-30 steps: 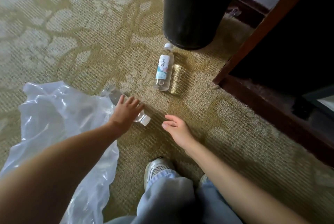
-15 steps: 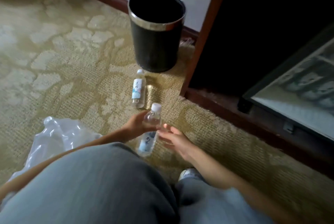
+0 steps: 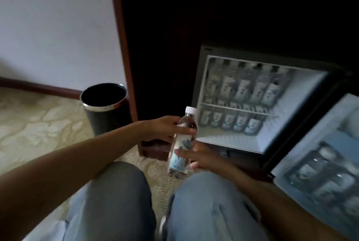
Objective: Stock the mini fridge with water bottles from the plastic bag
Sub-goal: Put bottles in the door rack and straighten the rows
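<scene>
A clear water bottle [image 3: 181,141] with a white cap and a pale blue label stands upright in the air in front of my knees. My left hand [image 3: 165,128] grips its upper part. My right hand [image 3: 196,156] holds its lower part, fingers round the label. Just behind it the mini fridge [image 3: 229,139] stands open inside a dark wooden cabinet, with rows of the same bottles on its two levels. Its door [image 3: 318,163] swings out to the right with more bottles in the rack. The plastic bag is out of view.
A black waste bin [image 3: 105,112] with a metal rim stands on the patterned carpet left of the cabinet's wooden post [image 3: 124,46]. My two knees in grey-blue trousers fill the bottom of the view. A white wall with a dark baseboard lies behind the bin.
My left hand picked the bottle off the carpet by the bag and lifted it; my right hand joined it. My view swung up and right from the floor to the open fridge.
</scene>
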A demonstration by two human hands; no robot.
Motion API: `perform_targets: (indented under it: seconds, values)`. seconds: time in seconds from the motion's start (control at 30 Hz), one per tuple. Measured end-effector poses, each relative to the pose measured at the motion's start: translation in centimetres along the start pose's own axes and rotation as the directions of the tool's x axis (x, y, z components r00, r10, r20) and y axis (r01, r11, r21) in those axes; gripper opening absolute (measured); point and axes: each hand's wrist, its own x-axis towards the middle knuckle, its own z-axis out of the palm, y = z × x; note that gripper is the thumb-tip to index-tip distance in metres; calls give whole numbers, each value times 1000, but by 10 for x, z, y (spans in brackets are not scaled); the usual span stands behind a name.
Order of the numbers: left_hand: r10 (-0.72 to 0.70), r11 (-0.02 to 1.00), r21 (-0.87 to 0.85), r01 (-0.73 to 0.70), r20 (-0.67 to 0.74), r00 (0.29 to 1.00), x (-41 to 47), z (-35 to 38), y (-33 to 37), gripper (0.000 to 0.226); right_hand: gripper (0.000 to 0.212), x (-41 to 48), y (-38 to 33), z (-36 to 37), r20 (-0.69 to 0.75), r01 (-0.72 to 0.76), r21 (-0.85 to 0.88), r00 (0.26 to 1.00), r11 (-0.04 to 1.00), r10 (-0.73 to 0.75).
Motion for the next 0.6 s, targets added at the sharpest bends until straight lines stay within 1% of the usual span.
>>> perform_targets:
  seconds: [0.1, 0.17, 0.23, 0.3, 0.37, 0.43, 0.47, 0.6]
  values:
    - [39, 998, 45, -38, -17, 999, 18, 40, 55, 23, 22, -35, -6, -41, -115, 58, 122, 992, 991, -44]
    - [67, 995, 76, -64, -41, 997, 32, 68, 86, 26, 24, -53, -6, -69, -199, 104, 203, 978, 974, -63]
    - [76, 992, 108, -71, -46, 996, 49, 93, 109, 34, 38, -64, -6, -96, -285, 128, 268, 957, 955, -48]
    - [66, 995, 82, -61, -56, 996, 67, 112, 125, 36, 52, -69, -4, -123, -337, 156, 313, 940, 937, -44]
    - [44, 999, 33, -42, -72, 996, 87, 128, 135, 33, 60, -72, -1, -147, -360, 179, 341, 932, 923, -48]
    - [20, 998, -60, -26, -97, 995, 109, 140, 138, 45, 65, -70, 4, -166, -361, 196, 363, 931, 911, -56]
    - [7, 994, -104, -19, -110, 994, 120, 142, 137, 50, 64, -67, 6, -174, -353, 208, 376, 933, 903, -68]
    - [-4, 980, -198, -26, -152, 988, 159, 139, 121, 54, 57, -44, 13, -191, -291, 225, 478, 953, 849, -89]
